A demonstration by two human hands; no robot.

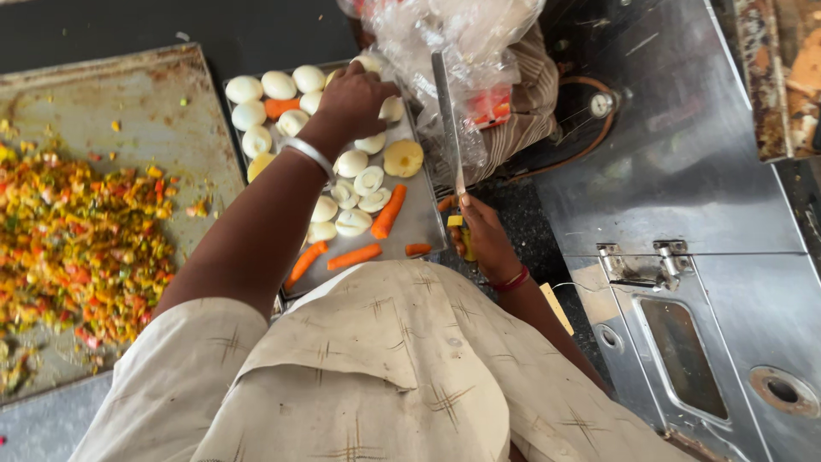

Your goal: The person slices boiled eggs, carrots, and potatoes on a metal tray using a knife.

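My left hand (355, 96) reaches over the far part of a steel tray (421, 224), fingers curled down among peeled boiled eggs (278, 85); whether it grips one is hidden. A metal bangle sits on that wrist. Halved eggs (352, 198) and carrot pieces (386, 214) lie on the near half of the tray. My right hand (486, 238) is at the tray's right edge, closed around the handle of a long knife (448, 120) whose blade points away from me. A red thread is tied on that wrist.
A large worn tray (128, 111) on the left holds a heap of chopped mixed vegetables (73, 248). Clear plastic bags (466, 51) are piled behind the egg tray. A steel counter unit (684, 171) with a hinged lid fills the right side.
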